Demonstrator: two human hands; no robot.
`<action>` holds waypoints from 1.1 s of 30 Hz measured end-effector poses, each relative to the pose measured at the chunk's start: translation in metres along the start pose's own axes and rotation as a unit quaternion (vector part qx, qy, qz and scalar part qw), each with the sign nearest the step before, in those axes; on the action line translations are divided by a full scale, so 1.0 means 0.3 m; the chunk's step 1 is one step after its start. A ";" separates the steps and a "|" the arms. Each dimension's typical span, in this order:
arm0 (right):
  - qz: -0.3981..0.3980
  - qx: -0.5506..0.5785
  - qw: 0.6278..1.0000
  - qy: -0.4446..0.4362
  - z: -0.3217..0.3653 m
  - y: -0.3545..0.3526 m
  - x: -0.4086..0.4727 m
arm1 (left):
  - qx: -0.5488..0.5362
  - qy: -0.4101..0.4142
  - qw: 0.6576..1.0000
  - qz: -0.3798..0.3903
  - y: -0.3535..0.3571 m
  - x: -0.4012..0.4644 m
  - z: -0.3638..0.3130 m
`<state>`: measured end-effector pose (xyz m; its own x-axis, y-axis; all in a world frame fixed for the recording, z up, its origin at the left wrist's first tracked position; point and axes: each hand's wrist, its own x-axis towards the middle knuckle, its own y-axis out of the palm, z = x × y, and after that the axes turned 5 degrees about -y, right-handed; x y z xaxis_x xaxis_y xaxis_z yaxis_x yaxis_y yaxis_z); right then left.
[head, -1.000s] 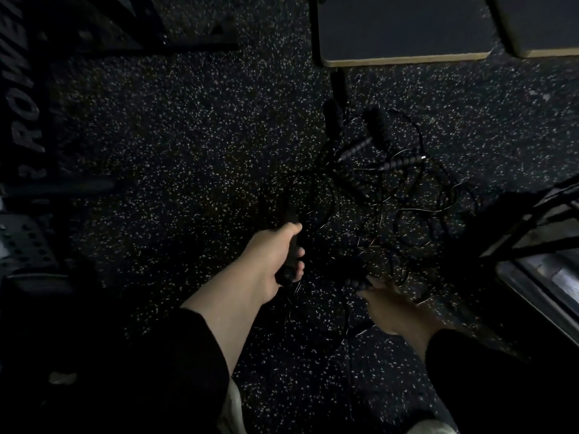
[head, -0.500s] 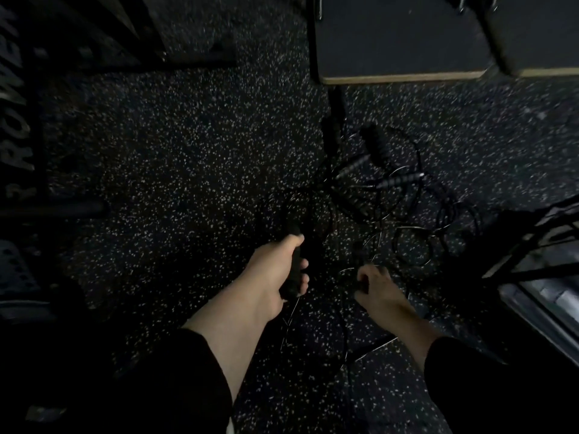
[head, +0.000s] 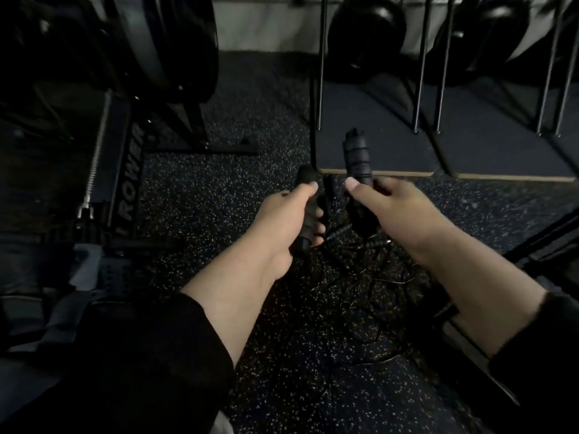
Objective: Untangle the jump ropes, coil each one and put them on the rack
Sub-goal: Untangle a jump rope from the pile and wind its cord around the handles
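Observation:
My left hand (head: 286,219) grips a black foam jump-rope handle (head: 305,180) upright above the floor. My right hand (head: 398,211) grips a second black ribbed handle (head: 357,156), its top end pointing up. Thin black ropes hang from both handles into a tangled pile (head: 363,277) on the speckled floor between and below my forearms. More handles (head: 340,230) lie in the tangle just under my hands. Which rope belongs to which handle is too dark to tell.
A rowing machine frame (head: 125,183) stands at the left. Dark platforms (head: 372,164) with thin metal uprights (head: 322,64) and black round weights (head: 366,29) sit ahead. Dark equipment bars (head: 545,242) lie at the right edge.
My right hand took hold of a handle from the pile and lifted it. Both hands rose with their handles, and the view tilted up toward the platforms.

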<state>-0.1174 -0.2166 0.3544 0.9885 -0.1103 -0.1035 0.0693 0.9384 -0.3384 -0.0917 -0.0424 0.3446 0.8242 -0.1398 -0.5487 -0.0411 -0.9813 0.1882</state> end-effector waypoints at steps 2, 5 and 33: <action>-0.023 -0.139 0.987 -0.079 0.124 -0.037 -0.068 | -0.027 -0.012 1.000 0.003 -0.008 -0.098 -0.084; -0.020 -0.188 0.976 -0.106 0.249 -0.071 -0.156 | -0.057 -0.059 0.996 0.036 -0.032 -0.233 -0.169; -0.004 0.192 0.977 0.089 0.502 0.115 -0.596 | -0.035 0.073 0.995 0.067 -0.047 -0.633 -0.141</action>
<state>-0.2714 -0.1150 0.5020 0.9512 -0.1415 -0.2741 0.1564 0.9871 0.0331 -0.2238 0.0035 0.4806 0.8871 -0.2424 -0.3929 -0.1205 -0.9431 0.3099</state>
